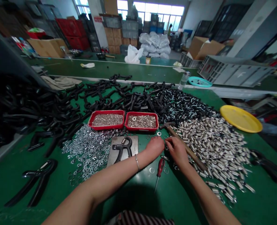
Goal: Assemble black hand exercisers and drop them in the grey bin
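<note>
Right grip, fingers together, curls just above the hammer lying mid-table beside the left grip, also closed, though neither shows anything held; that stiff, heavy tool is best taken by its wooden handle.

- Left hand: fingers curled down, knuckles up, just beside the right hand; anything inside it is hidden.
- Right hand: fingertips pinched together over the green bench, resting above the hammer's handle; whatever they hold is too small to tell.
- Hammer: wooden handle, dark metal head, lying slantwise under the right hand, with its head pointing away from the person.
- Screwdriver: red handle, thin metal shaft, lying on the bench just below the gap between the hands, tip toward the person.
- Steel washers: a few loose ones scattered around the screwdriver.
</note>
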### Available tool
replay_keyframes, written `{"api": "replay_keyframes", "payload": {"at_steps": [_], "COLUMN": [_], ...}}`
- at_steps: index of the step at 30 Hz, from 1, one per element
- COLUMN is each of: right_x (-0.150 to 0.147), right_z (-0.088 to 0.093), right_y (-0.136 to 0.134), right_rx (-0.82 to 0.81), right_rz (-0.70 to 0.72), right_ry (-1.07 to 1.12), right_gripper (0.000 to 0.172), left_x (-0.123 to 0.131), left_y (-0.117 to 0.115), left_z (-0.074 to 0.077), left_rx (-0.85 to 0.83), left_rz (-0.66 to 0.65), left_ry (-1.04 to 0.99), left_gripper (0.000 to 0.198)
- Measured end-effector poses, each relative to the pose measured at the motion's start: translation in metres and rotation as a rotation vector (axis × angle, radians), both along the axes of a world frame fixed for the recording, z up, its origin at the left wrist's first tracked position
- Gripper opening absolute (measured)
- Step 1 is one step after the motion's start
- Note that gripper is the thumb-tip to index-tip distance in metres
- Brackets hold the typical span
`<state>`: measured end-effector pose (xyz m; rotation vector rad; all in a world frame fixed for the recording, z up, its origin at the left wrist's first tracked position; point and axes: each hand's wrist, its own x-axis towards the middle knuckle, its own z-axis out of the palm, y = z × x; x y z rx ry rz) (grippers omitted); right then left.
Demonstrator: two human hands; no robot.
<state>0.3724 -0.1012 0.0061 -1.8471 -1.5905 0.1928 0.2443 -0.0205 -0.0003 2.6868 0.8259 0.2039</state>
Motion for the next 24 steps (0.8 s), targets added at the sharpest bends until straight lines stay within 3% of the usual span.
{"api": "replay_keyframes", "payload": {"at_steps": [3, 7, 10, 12, 15, 18, 21, 24], "right_x": [-0.012, -0.027, -0.039, -0.046, -0.052, -0.048, -0.039, -0.038], "right_z": [0.001, -0.011, -0.019, -0.020, -0.021, -0.021, -0.018, -0.012], "right_y": [0.021, 0.037, 0.042, 0.044, 0.049, 0.053, 0.051, 0.043], "right_rx": [-0.076, -0.188, -0.216, -0.226, -0.240, -0.237, -0.213, -0.222], "right_rz": [0.058, 0.087, 0.039, 0.009, -0.020, 0.039, 0.100, 0.051], "right_ry": [-0.036, -0.098, -0.125, -0.146, -0.246, -0.307, -0.105, 0.172], "right_gripper": [0.016, 0.013, 0.012, 0.014, 0.015, 0.015, 0.014, 0.018], "left_x": [-0.037, -0.134, -0.207, -0.237, -0.249, -0.239, -0.226, -0.216], "left_y": [0.013, 0.038, 0.048, 0.044, 0.031, 0.025, 0.027, 0.029], "left_z": [0.018, 0.040, 0.041, 0.034, 0.022, 0.015, 0.014, 0.014], "left_rx": [-0.048, -0.245, -0.389, -0.406, -0.352, -0.218, -0.082, -0.007], "left_rz": [0.060, 0.290, 0.543, 0.637, 0.601, 0.504, 0.425, 0.394], "left_ry": [-0.032, -0.368, -0.494, -0.512, -0.481, -0.423, -0.366, -0.322], "left_gripper": [0.019, 0.015, 0.022, 0.024, 0.019, 0.015, 0.014, 0.012]}}
